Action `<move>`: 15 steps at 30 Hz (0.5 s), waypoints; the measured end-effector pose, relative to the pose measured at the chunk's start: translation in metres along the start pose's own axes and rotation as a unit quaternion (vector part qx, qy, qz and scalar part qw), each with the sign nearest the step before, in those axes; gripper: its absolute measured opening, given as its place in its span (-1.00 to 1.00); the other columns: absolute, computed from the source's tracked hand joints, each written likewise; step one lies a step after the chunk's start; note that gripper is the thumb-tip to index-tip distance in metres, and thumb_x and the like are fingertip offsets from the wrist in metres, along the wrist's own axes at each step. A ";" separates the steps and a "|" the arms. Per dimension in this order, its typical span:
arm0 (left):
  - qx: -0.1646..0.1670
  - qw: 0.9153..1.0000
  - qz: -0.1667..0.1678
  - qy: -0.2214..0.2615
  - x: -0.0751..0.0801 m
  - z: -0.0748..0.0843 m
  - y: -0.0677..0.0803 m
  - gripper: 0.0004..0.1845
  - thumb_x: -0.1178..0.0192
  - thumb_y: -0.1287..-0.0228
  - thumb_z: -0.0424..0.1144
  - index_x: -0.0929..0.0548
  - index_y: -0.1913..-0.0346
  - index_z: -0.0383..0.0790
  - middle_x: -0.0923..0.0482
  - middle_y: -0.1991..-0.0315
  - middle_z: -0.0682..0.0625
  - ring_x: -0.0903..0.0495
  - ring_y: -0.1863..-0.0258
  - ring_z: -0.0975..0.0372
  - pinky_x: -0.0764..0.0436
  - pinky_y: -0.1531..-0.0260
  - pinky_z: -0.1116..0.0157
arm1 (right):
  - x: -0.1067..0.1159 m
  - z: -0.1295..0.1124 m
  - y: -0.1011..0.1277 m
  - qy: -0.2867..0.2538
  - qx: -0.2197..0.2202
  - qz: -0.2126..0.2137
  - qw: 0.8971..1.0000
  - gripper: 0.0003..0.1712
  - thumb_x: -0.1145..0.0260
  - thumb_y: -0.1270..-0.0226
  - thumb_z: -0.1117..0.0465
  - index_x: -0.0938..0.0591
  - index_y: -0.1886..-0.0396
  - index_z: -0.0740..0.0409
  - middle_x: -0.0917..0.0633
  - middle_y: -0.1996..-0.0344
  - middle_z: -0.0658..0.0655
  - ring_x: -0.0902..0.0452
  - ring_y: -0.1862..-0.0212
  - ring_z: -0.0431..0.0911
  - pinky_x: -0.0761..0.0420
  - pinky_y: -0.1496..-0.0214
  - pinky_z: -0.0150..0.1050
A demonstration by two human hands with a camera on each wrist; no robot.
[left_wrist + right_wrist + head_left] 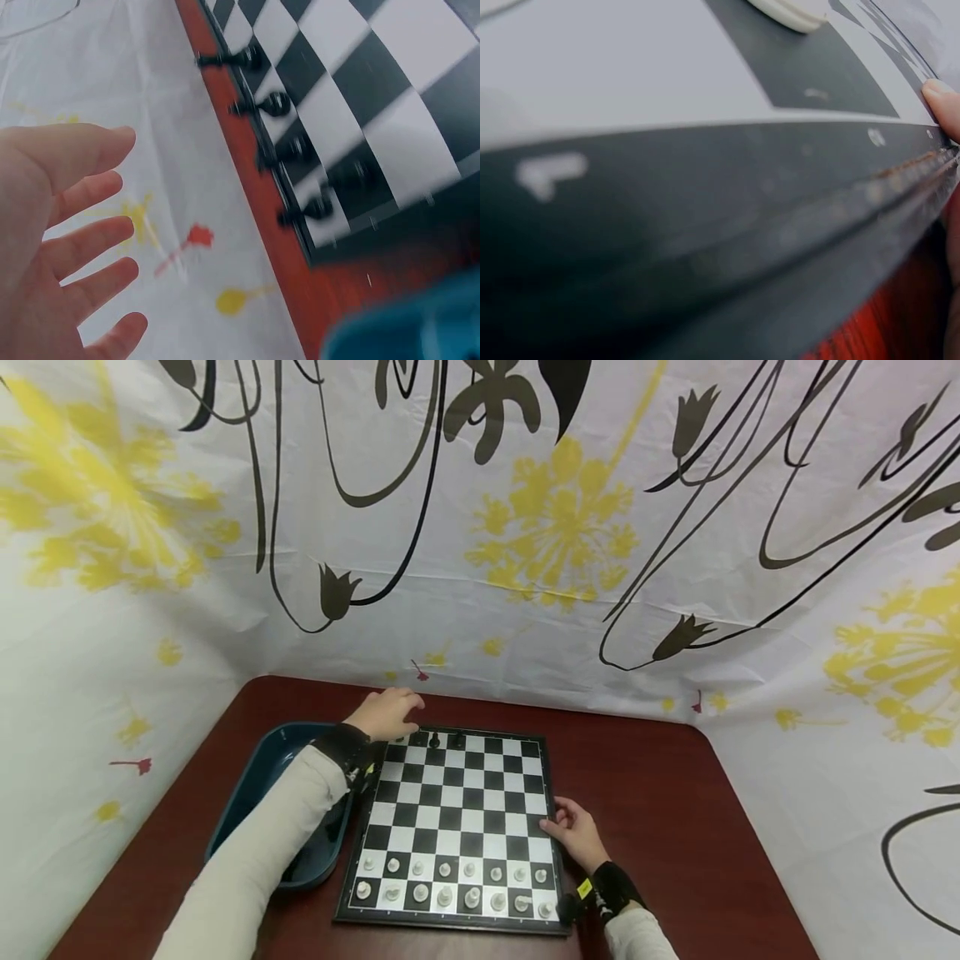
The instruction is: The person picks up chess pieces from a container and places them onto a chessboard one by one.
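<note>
The left hand [388, 712] hovered spread and empty over the black pieces [279, 104] on the chessboard's [457, 827] far rank; a careless sweep could have toppled them. The right hand [576, 833] steadied the board's edge, fingers resting flat.

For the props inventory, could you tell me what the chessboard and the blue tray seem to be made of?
Chessboard: probably plastic or laminated board, smooth and slightly glossy, with printed squares and a thin dark rim. Blue tray: likely moulded plastic, judging by its rounded corners and even colour.
</note>
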State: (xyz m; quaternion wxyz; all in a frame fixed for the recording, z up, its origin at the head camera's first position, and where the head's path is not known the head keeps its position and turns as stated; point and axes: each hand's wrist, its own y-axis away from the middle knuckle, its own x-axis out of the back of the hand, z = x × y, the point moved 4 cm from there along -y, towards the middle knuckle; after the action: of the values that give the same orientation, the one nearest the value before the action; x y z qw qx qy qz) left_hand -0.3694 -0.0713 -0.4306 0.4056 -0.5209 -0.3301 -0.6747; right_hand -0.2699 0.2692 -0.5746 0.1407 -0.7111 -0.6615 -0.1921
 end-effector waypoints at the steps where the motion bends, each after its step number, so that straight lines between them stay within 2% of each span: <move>1: 0.005 1.000 0.001 0.001 0.002 -0.005 0.005 -0.56 -0.18 -0.17 -0.13 -0.48 -0.11 -0.17 -0.37 -0.16 -0.15 -0.32 -0.17 -0.02 -0.26 -0.08 -0.09 | 0.000 0.000 0.000 -0.001 -0.002 -0.002 1.000 -0.45 -0.43 0.06 0.31 -0.51 0.00 0.34 -0.48 0.46 0.12 -0.36 0.48 -0.20 -0.38 0.45 -0.41; 5: 0.015 1.000 0.011 0.001 0.009 -0.024 0.022 -0.55 -0.18 -0.16 -0.16 -0.47 -0.12 -0.19 -0.37 -0.16 -0.17 -0.31 -0.17 -0.05 -0.26 -0.06 -0.12 | 0.000 0.000 0.001 0.001 -0.008 -0.007 1.000 -0.44 -0.42 0.04 0.30 -0.49 -0.03 0.33 -0.48 0.45 0.12 -0.36 0.46 -0.18 -0.38 0.43 -0.41; 15: 0.035 0.999 0.033 0.010 0.026 -0.054 0.061 -0.52 -0.17 -0.17 -0.18 -0.44 -0.15 -0.26 -0.36 -0.16 -0.23 -0.32 -0.15 -0.09 -0.28 -0.01 -0.16 | 0.001 -0.001 0.003 -0.007 -0.016 -0.014 1.000 -0.40 -0.43 0.03 0.27 -0.47 -0.05 0.35 -0.49 0.41 0.14 -0.36 0.45 -0.20 -0.37 0.43 -0.42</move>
State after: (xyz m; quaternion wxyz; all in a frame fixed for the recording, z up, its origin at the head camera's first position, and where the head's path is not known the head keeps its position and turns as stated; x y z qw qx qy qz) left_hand -0.3421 -0.1511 -0.4170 0.4484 -0.5104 -0.3324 -0.6542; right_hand -0.2672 0.2693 -0.5728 0.1217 -0.7052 -0.6694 -0.1995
